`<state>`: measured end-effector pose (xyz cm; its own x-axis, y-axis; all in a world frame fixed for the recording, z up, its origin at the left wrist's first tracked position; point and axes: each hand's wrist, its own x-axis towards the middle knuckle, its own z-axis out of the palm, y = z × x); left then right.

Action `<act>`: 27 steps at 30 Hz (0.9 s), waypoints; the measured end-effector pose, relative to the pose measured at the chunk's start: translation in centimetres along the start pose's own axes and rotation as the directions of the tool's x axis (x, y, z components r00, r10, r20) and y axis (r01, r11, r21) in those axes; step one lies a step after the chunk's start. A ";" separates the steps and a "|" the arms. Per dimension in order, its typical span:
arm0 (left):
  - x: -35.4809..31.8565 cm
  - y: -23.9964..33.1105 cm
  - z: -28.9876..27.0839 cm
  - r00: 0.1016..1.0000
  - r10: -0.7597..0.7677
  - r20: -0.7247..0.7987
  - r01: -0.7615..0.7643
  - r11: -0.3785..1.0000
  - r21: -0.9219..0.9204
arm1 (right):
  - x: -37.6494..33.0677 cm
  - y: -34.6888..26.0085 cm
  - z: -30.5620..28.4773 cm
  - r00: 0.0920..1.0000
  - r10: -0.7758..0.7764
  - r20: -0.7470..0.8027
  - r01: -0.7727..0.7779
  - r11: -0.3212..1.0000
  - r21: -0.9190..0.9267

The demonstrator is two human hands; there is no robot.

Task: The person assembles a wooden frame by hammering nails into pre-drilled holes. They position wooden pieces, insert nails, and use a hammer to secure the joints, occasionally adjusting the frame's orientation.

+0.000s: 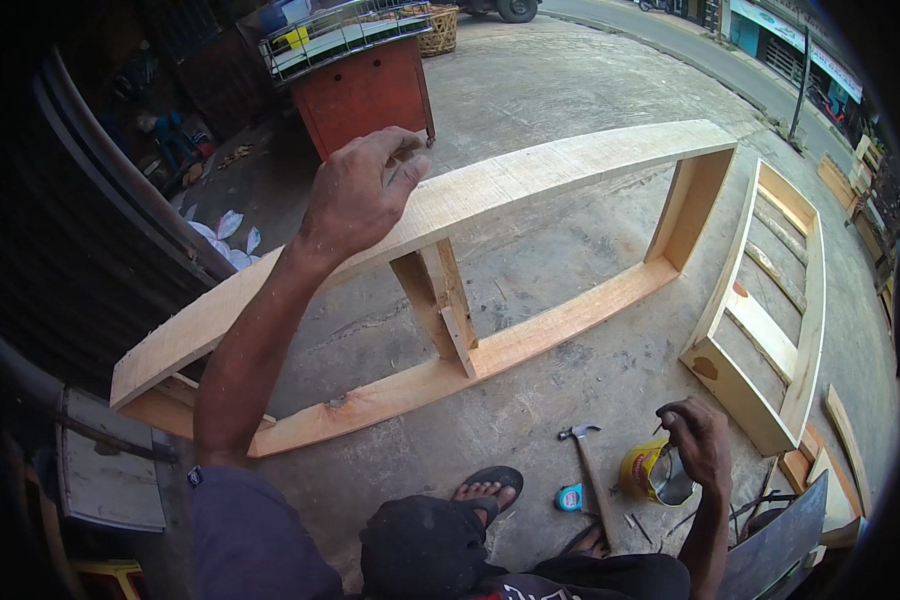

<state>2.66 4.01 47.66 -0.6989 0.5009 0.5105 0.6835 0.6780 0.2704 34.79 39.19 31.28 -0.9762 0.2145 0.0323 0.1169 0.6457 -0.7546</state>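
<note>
Left hand: my left hand (355, 195) is raised to the top rail of the wooden frame (490, 185), fingers curled in a pinch on its near edge; something small may sit between fingertips and wood, I cannot tell what
Right hand: my right hand (698, 440) is low at the right, fingers bent over the rim of the yellow tin can (652, 472), reaching into its open mouth; I cannot tell whether it has closed on anything inside
Wooden frame: pale, fresh-cut, long and open, standing on edge on the concrete floor (590, 110); top rail and bottom rail run from lower left to upper right, joined by an end board at the far right and a short upright post (440, 300) near the middle
Tin can: on the floor just right of the hammer, tilted toward me, inside shiny
Hammer: claw hammer (592, 475) flat on the floor, head away from me, handle pointing back toward my foot
Tape measure: small blue tape measure (569, 497) on the floor between my sandalled foot (487, 488) and the hammer handle
Nails: a few loose nails (635, 522) lie on the floor near the can
Second frame: a ladder-like wooden frame (770, 300) with cross slats lies to the right, close to the first frame's end
Background: a red cabinet (365, 90) with a wire rack on top stands well behind the frame
</note>
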 end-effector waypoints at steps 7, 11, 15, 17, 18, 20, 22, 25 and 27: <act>-14.2 13.0 2.7 0.941 0.301 0.152 -0.102 0.683 -0.723 | 2.0 -11.1 3.4 0.929 -0.359 -0.087 0.358 0.819 0.449; -14.3 13.7 4.1 0.925 0.344 0.163 -0.105 0.641 -0.760 | 1.9 -12.4 5.0 0.925 -0.378 -0.035 0.316 0.716 0.622; -14.4 13.9 4.9 0.909 0.308 0.283 0.077 0.542 -0.837 | 1.4 -10.7 6.6 0.944 -0.326 -0.051 0.259 0.636 0.727; -14.0 13.3 4.7 0.914 0.226 0.338 0.154 0.577 -0.802 | 1.0 -8.1 8.2 0.968 -0.249 -0.040 0.188 0.607 0.772; -13.3 12.1 4.2 0.929 0.168 0.329 0.155 0.632 -0.759 | 0.5 -6.3 9.0 0.986 -0.165 -0.009 0.107 0.595 0.797; -11.0 9.1 2.9 0.970 0.014 0.241 0.173 0.656 -0.735 | -0.1 -1.3 11.1 0.995 0.000 0.096 -0.059 0.794 0.606; -7.8 5.1 1.6 0.983 -0.155 0.093 0.175 0.687 -0.706 | -1.4 4.4 14.5 0.987 0.085 0.140 -0.068 0.990 -0.120; -3.4 0.0 1.0 0.955 -0.293 -0.042 0.175 0.675 -0.716 | -6.3 12.2 19.7 0.874 0.452 0.179 -0.326 0.818 -0.474; -2.5 -1.7 1.6 0.926 -0.376 0.032 0.272 0.606 -0.748 | -8.2 16.7 21.9 0.829 0.521 0.204 -0.413 0.816 -0.404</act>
<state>2.93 2.46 44.62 -0.9108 0.2268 0.3449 0.3817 0.1446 0.9129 40.76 32.20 4.06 -0.7854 0.3645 -0.5002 0.5727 0.7346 -0.3640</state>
